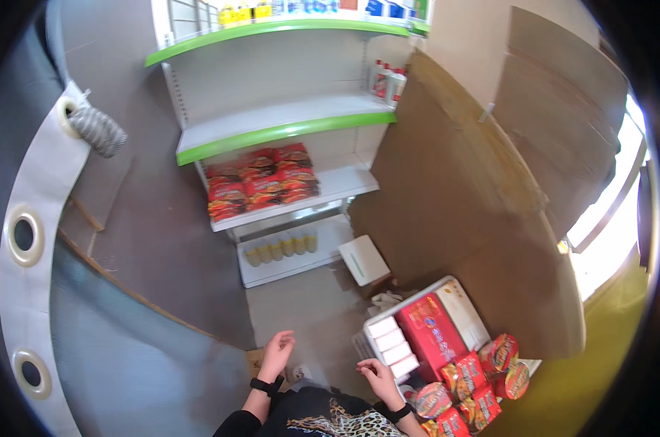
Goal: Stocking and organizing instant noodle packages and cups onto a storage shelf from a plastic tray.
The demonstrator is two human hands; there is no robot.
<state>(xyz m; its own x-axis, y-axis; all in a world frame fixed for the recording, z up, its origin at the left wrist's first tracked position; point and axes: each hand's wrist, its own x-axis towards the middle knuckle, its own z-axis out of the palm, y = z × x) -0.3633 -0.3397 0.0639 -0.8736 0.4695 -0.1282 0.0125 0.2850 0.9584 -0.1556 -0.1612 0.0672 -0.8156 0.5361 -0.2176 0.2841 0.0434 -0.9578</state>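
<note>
My left hand (278,352) hangs free over the floor with nothing in it, its fingers loosely bent. Beside a white bin (369,328), my right hand (378,377) is raised with its fingers curled and no object visible in it. Nearest to that hand are several small white boxes (394,349) lined up in the bin. A large red box (433,336) and a cream box (462,311) lie beside them. Red instant-noodle packets (480,407) and noodle cups (433,400) are heaped at the near end.
Ahead stands a green-edged shelf unit (291,131). It bears stacked red packets (261,183), a row of yellowish cups (281,247), and white bottles (390,84). A white-topped carton (365,261) sits on the floor. Cardboard panels (444,191) and a grey partition (182,229) flank the space.
</note>
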